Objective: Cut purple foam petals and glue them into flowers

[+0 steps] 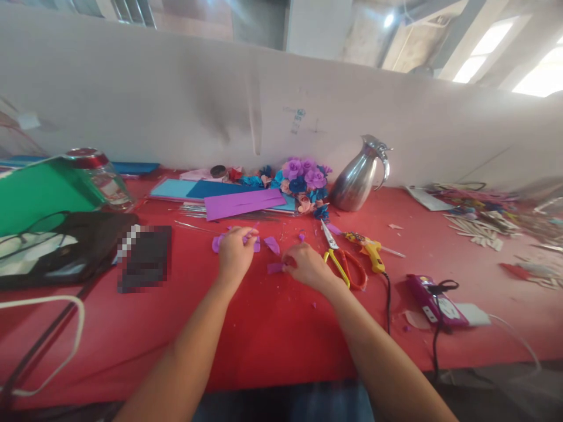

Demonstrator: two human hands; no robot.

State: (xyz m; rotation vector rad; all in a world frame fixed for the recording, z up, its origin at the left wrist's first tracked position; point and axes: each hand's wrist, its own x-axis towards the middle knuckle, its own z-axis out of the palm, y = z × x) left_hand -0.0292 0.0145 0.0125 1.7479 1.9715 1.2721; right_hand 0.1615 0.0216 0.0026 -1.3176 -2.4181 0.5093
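Note:
My left hand (237,249) is over purple paper pieces (217,243) at the middle of the red table, its fingers pinched together; what they hold is too small to name. To its right, my right hand (303,264) has its fingers closed at the end of a small purple paper strip (275,268). A curved purple petal (272,244) lies between the hands. Just beyond my right hand is a tiny purple piece (301,237). Scissors (339,261) with red and yellow handles lie right of that hand.
Behind the hands are purple sheets (244,204), thin wires (193,210) and paper flowers (305,179). A steel jug (358,176), yellow glue gun (373,253) and purple power strip (437,302) stand or lie to the right. At left are a glass jar (105,181) and dark bag (94,234).

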